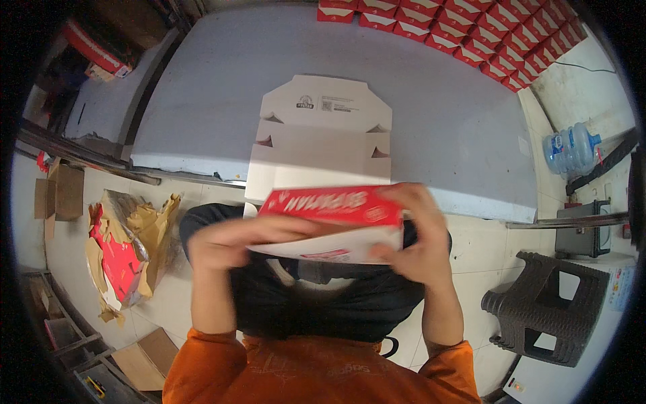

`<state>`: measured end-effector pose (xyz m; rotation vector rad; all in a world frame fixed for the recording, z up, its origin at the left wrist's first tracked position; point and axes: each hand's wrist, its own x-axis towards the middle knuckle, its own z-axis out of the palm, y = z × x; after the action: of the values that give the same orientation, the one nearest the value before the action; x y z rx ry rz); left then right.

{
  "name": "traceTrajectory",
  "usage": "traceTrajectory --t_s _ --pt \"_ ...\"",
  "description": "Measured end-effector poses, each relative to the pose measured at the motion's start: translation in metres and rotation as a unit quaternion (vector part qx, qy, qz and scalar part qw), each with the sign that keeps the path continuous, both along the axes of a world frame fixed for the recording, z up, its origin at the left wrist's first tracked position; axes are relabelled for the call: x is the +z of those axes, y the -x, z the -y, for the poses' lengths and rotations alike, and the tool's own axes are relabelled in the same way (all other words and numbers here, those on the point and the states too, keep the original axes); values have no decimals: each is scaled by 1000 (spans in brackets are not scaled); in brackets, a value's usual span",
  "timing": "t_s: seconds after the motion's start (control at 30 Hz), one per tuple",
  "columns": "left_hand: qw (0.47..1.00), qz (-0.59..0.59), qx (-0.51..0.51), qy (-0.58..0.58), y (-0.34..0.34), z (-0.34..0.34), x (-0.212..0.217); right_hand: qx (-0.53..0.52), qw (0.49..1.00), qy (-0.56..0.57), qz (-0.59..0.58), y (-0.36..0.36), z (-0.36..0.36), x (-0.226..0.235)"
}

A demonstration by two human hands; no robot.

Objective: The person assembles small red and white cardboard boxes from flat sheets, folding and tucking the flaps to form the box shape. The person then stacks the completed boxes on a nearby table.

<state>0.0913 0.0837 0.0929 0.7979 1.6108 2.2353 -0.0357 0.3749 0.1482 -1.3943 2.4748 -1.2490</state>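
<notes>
A red and white cardboard box (330,209) is tilted above my lap, its red side facing up and away and a white panel towards me. My right hand (424,239) grips its right end, fingers on the red side and thumb by the white panel. Along the left part of the box lies my left hand (235,241), its fingers stretched across the near side and blurred by motion; it steadies that end. Beyond the box, an unfolded white box blank (323,145) with notched sides rests on the grey-blue table (202,101), its near end hidden behind the box.
Rows of red and white boxes (464,30) stand at the table's far right. Torn brown wrapping with red sheets (128,249) is on the floor at left, near an open carton (67,195). Stacked dark stools (548,306) and a large water bottle (572,149) are at right.
</notes>
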Motion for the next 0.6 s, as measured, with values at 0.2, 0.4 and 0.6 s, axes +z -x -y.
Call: traceTrajectory --t_s 0.2,0.4,0.6 --pt "833 196 479 -193 -23 -80 -7 -136 816 235 510 -39 0 -75" --pt "967 110 194 -121 0 -84 7 -102 971 183 118 -45 31 -38" --pt "945 87 314 11 -13 -87 17 -101 983 91 -122 -55 28 -30"
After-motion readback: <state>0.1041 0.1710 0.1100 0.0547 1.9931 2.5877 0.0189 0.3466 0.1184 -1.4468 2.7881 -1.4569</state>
